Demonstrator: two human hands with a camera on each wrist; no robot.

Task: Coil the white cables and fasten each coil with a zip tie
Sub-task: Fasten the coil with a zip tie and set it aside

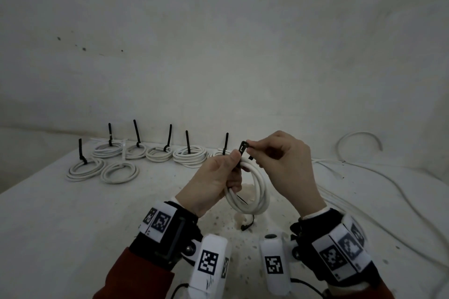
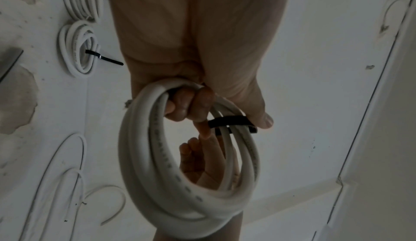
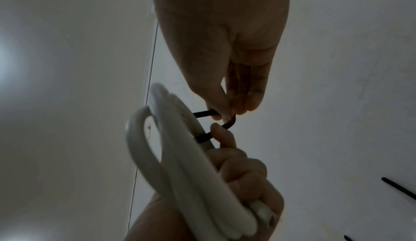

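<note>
My left hand (image 1: 218, 177) grips a white cable coil (image 1: 252, 192) upright above the table, fingers curled through its loops. A black zip tie (image 1: 243, 150) wraps round the top of the coil. The right hand (image 1: 274, 153) pinches the tie's end between thumb and forefinger just above the coil. In the left wrist view the tie (image 2: 229, 121) crosses the coil (image 2: 144, 155) strands under my thumb. In the right wrist view the tie (image 3: 227, 123) forms a loop beside the coil (image 3: 180, 155), held at my right fingertips (image 3: 225, 113).
Several coiled white cables (image 1: 160, 153) stand in a row at the back left of the white table (image 1: 73, 226), most with black ties sticking up. Loose white cable (image 1: 379, 177) trails across the right side. A spare black tie (image 1: 247, 223) lies below the held coil.
</note>
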